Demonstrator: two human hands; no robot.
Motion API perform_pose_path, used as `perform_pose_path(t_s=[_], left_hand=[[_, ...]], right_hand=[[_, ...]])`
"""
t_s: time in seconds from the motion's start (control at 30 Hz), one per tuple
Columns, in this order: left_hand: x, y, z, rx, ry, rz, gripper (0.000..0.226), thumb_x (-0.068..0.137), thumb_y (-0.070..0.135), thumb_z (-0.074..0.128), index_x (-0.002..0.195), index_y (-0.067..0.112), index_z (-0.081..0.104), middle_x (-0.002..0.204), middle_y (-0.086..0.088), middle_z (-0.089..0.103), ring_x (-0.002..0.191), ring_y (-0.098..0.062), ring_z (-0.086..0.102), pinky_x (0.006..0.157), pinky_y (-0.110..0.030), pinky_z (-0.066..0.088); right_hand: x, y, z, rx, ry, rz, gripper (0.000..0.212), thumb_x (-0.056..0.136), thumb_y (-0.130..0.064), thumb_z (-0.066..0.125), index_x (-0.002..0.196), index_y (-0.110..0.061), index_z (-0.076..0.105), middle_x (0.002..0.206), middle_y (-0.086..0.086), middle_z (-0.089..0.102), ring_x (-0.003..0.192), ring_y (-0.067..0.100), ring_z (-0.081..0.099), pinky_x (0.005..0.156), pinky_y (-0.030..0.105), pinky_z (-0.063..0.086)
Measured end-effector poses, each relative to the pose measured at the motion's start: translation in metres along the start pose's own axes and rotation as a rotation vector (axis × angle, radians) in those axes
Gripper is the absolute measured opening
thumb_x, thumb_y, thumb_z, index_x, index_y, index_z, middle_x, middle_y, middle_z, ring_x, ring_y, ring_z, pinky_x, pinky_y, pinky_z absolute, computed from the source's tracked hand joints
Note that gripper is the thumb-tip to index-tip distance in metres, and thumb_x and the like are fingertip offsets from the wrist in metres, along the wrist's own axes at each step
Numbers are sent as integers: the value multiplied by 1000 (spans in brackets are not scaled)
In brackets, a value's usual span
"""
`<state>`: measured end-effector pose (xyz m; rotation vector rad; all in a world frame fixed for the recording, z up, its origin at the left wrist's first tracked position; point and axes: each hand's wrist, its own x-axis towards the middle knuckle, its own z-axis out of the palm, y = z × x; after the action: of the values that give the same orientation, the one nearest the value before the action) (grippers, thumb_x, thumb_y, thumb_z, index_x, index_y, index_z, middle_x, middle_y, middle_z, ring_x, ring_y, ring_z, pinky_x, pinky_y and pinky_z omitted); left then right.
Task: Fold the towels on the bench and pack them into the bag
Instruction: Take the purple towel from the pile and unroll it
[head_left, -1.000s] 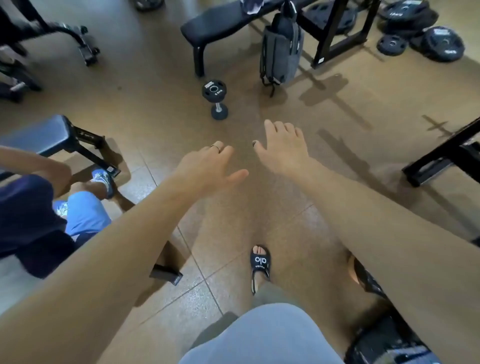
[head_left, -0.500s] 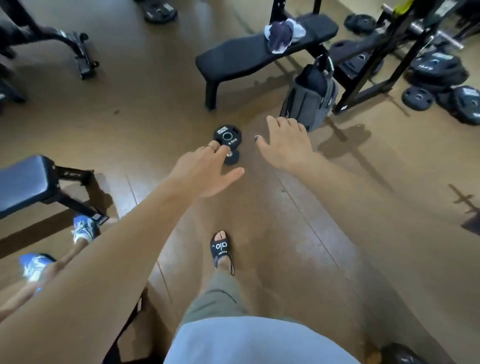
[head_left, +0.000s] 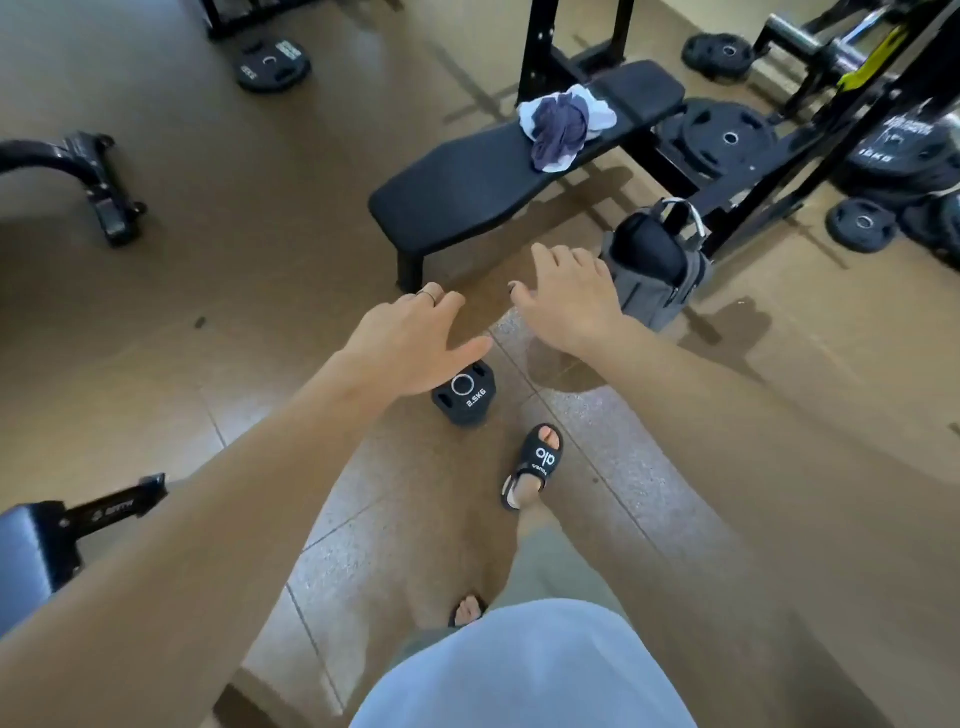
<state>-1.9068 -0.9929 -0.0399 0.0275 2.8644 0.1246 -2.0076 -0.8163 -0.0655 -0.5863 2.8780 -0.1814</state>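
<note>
A crumpled heap of white and dark blue towels (head_left: 563, 127) lies on the far half of a black padded bench (head_left: 467, 179). A grey bag (head_left: 657, 270) with its top open stands on the floor to the right of the bench's near end. My left hand (head_left: 410, 343) and my right hand (head_left: 569, 299) are stretched out in front of me above the floor, fingers relaxed, holding nothing. Both are short of the bench; the right hand is just left of the bag.
A 2.5 kg dumbbell (head_left: 465, 395) stands on the floor under my left hand, beside my sandalled foot (head_left: 535, 467). Weight plates (head_left: 727, 137) and a black rack (head_left: 831, 124) crowd the right. Another bench (head_left: 26, 551) sits at the left edge.
I have walked forward: the bench, towels and bag are nearer and lower in view. The dumbbell has passed from ahead of my hands to beneath them. Both hands stay outstretched with nothing in them.
</note>
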Motion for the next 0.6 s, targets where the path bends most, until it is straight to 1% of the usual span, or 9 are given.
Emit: perform_pose_path(t_s=[0.13,0.23,0.37,0.47,0.6], left_hand=[[113,-32,-19,-25,42,33,68,98,67,35,149,22,39,144,-2,48,122,-29,57,93,-43,50],[195,-57,-34,-60,77,41,66,98,66,38,148,23,39,139,0,51,118,-27,59,89,-42,54],[289,-96,-58,-63,65,45,65,99,65,37,149,23,39,144,-2,50,121,-27,58,91,-41,53],[356,-130,-72,-68,77,76,64,100,64,38,148,22,40,143,-3,51,121,-27,58,92,-42,54],[449,-179,-81,-48,51,152,65,100,64,38,149,21,40,144,-4,50,123,-29,57,95,-46,52]], right_hand=[[119,13,1,35,-38,30,61,104,-50,31,152,-13,35,152,12,45,140,34,37,115,49,28],[207,20,-2,65,-105,68,61,104,-50,30,153,-14,33,154,12,43,142,34,36,117,50,27],[308,23,-14,78,-160,99,60,105,-50,31,154,-15,31,156,10,40,144,34,34,120,51,25],[377,20,-16,76,-158,127,58,104,-49,33,150,-15,36,151,12,44,140,35,37,117,50,29],[459,17,-2,93,-138,206,54,103,-48,37,143,-12,42,145,13,49,135,35,41,111,49,34]])
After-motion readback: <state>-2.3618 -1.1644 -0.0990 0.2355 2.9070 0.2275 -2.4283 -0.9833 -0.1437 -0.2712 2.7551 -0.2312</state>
